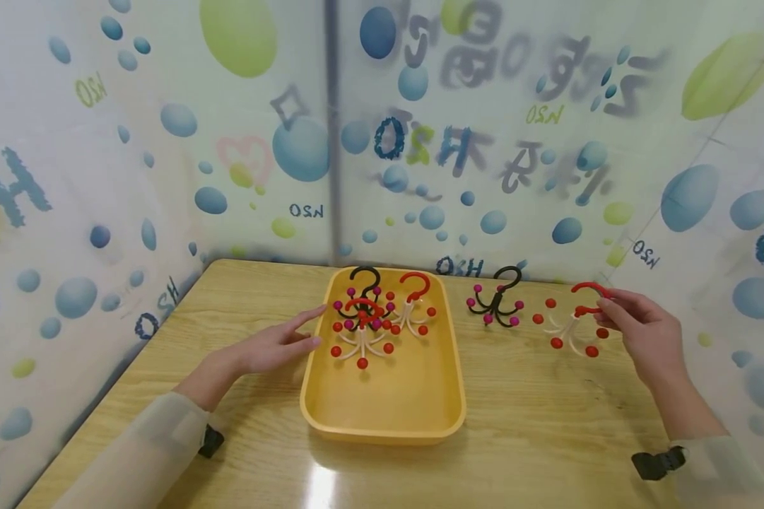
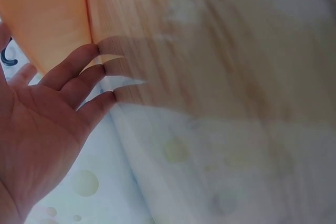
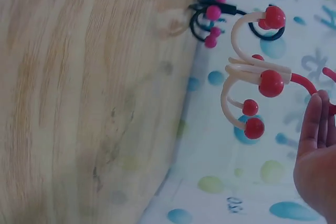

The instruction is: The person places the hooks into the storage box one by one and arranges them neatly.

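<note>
My right hand (image 1: 650,339) pinches the red hook end of a white multi-arm hanger (image 1: 572,331) with red ball tips. In the right wrist view the white hanger (image 3: 252,72) is held off the wooden table. To its left stands a black multi-arm hanger (image 1: 496,304) with pink ball tips. My left hand (image 1: 270,350) has its fingers extended at the left side of a yellow tray (image 1: 413,396). Inside that tray are a black hanger (image 1: 365,277) and two white hangers (image 1: 362,339) with red hooks, overlapping at the back left.
The wooden table (image 1: 534,438) meets a curtain (image 1: 521,177) with blue and green dots along its back edge. Curtain panels also hang at the left and right.
</note>
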Tool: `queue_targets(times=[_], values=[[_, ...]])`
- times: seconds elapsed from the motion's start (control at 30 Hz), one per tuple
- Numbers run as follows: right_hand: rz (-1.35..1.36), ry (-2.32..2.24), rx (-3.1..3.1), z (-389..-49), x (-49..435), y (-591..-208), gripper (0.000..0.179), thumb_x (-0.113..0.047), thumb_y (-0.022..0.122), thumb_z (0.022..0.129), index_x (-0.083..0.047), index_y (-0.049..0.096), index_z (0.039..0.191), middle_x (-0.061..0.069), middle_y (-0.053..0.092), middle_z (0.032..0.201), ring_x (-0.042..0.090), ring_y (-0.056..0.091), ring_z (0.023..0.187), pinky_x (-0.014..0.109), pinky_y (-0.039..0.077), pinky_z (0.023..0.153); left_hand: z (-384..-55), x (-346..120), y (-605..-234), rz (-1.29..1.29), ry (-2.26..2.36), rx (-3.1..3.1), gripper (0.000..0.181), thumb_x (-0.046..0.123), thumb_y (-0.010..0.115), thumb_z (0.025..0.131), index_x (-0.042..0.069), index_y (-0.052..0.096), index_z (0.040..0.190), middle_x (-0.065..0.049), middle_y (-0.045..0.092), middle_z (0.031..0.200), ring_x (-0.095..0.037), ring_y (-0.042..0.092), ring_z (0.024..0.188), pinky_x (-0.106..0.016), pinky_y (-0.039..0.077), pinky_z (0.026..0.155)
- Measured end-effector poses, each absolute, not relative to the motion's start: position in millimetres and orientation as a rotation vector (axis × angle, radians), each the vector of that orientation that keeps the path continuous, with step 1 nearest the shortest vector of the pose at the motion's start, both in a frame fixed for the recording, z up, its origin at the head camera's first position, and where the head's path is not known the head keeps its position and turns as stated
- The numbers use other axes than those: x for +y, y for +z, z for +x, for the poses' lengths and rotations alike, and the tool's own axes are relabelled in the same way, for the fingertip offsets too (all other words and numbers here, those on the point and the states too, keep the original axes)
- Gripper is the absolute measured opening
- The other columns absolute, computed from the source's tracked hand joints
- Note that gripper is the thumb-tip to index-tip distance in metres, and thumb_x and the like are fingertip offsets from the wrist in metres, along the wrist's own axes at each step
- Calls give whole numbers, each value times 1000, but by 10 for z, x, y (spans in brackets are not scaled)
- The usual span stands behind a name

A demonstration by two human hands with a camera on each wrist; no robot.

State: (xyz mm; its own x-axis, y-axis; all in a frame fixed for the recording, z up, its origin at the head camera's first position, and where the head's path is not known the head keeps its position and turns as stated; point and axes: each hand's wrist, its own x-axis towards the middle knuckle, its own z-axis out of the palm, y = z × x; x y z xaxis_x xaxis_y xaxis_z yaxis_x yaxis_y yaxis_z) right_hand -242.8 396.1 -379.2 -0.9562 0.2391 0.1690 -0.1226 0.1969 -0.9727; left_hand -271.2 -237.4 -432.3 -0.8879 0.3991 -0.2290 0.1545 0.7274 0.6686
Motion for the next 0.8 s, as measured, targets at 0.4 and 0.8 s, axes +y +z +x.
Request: queue_targets(times=[0.4,0.8], values=[[205,1877,-2186,-2217,3433,-3600,24,-14,77,105,-13,78,129,-10,83,98,5,79,82,14,63,80,-2704,-2373,-4316,440,995,2542,77,61,54,111,40,19,176,-22,45,172,-48,51,154,-73,34,128],[382,1695,-2338,-2153,2860,-3497,23,-16,73,108,-11,76,130,-7,82,93,10,79,86,15,61,76,-2697,-2363,-4319,428,975,2559,76,64,53,110,43,19,176,-22,45,172,-49,51,154,-75,34,127]])
